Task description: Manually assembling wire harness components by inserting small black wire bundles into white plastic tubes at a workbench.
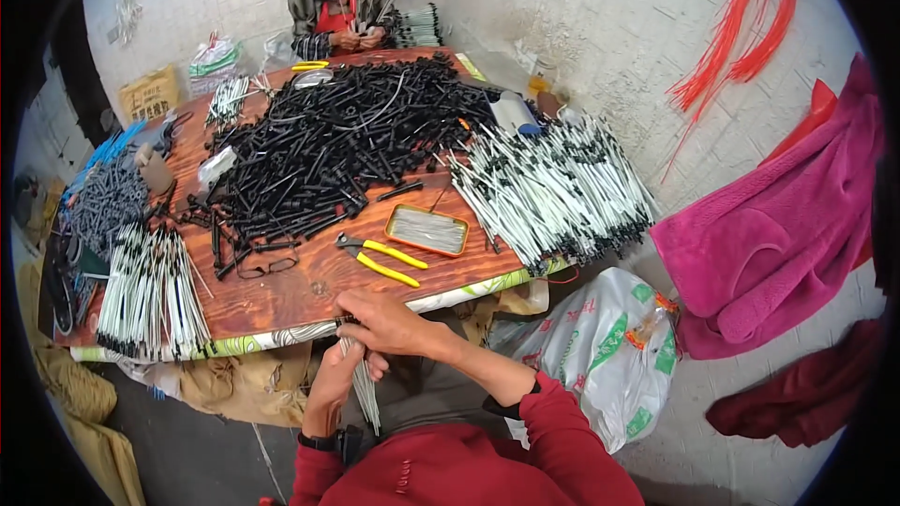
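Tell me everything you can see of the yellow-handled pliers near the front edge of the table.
The pliers lie flat on the reddish-brown table, just in front of the orange-rimmed tray and apart from it. Their dark, metallic-looking head points left; two smooth yellow handles, plastic or rubber by their look, spread apart toward the right. The jaws are too small to judge. The right hand is nearest but does not touch them.
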### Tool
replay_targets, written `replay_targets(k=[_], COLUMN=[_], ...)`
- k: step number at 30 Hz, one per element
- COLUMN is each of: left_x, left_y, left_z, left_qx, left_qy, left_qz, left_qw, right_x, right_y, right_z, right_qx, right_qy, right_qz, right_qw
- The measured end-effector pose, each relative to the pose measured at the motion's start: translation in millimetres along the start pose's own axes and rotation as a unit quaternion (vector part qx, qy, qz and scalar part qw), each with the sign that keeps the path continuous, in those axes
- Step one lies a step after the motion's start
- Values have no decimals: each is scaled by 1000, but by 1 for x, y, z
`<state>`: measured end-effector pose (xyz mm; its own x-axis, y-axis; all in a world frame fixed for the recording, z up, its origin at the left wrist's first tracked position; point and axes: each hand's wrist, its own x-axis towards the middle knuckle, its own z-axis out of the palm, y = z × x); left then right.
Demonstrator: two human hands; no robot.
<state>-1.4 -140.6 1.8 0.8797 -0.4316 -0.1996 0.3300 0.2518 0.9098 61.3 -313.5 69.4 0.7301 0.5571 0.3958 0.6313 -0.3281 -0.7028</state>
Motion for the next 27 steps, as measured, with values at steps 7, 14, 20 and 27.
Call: replay_targets(k=[7, 14, 20, 27], left_x=[-10, -6, -8, -8], left_y=[10, 22, 14, 11], left_z=[-12, -6, -11, -15], left_qx=[-48, -83, -84, -78], left_qy=[31, 20, 5, 20], left_qz=[30, 33, 20, 2], left_qw=[998, 996, 996, 997], right_x=[-7, -39, -34, -22], right_y=[19, 105, 131, 130], right_z=[-102, -169, -170, -178], right_qx=[-142, -469, -544, -492], right_qy=[128, 141, 101, 40], right_qz=[112, 196, 253, 331], right_qw=[975, 850, 794, 804])
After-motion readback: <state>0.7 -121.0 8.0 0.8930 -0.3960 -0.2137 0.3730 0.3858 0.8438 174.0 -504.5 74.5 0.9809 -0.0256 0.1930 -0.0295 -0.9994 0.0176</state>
